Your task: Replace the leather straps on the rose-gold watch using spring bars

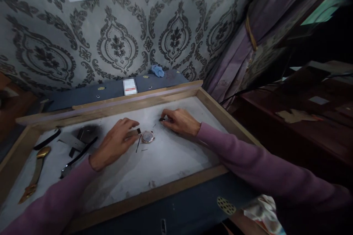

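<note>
Watch case (148,137) lay flat at frame centre. Left hand (117,141) curved beside it, perhaps steadying; grip unclear. Right hand (180,121) pinched a small dark piece (161,119) by fingertips, likely for control. Wooden tray (228,119) rim probably contained loose slivers (144,150).

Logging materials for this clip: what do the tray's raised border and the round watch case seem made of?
The raised border looks like wood: matte, tan-brown, unevenly toned. The watch case seems polished metal, from its shiny coppery rim; plating can't be told.
</note>
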